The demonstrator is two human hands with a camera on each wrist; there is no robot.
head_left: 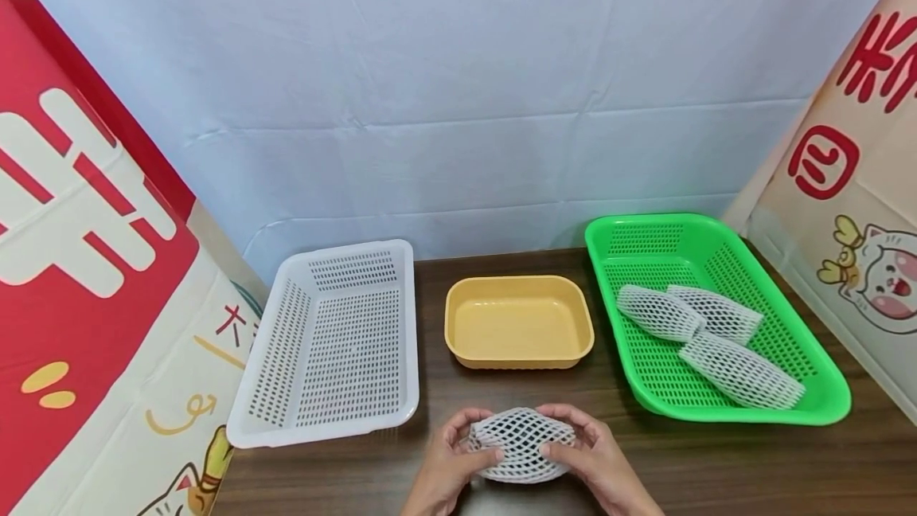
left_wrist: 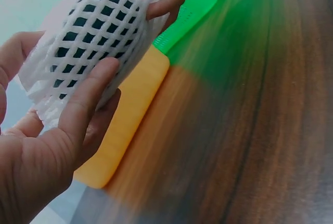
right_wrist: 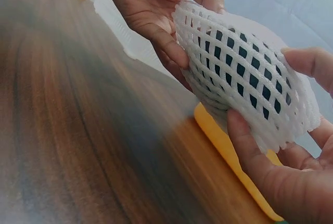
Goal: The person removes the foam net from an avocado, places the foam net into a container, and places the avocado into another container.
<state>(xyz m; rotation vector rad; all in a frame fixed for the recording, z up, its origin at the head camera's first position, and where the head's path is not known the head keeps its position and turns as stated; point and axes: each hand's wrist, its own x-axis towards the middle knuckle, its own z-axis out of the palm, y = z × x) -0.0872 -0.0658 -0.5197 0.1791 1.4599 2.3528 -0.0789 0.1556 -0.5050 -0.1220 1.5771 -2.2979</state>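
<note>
Both hands hold a white foam net sleeve (head_left: 524, 464) low in the head view, in front of the yellow tray. Through its diamond holes shows something dark, mostly covered by the mesh, so its kind cannot be told. My left hand (head_left: 453, 460) grips the left end of the sleeve, thumb on the near side. At the other end my right hand (head_left: 593, 456) pinches it the same way. In the left wrist view the sleeve (left_wrist: 99, 31) bulges around the dark thing; the right wrist view shows the sleeve (right_wrist: 234, 73) stretched between both hands.
A white perforated basket (head_left: 410, 341) stands at the left, a shallow yellow tray (head_left: 519, 361) in the middle. At the right, a green basket (head_left: 666, 408) holds three white foam sleeves (head_left: 741, 369). Brown wood-grain table (head_left: 322, 476) lies beneath; a pale cloth (head_left: 458, 102) hangs behind.
</note>
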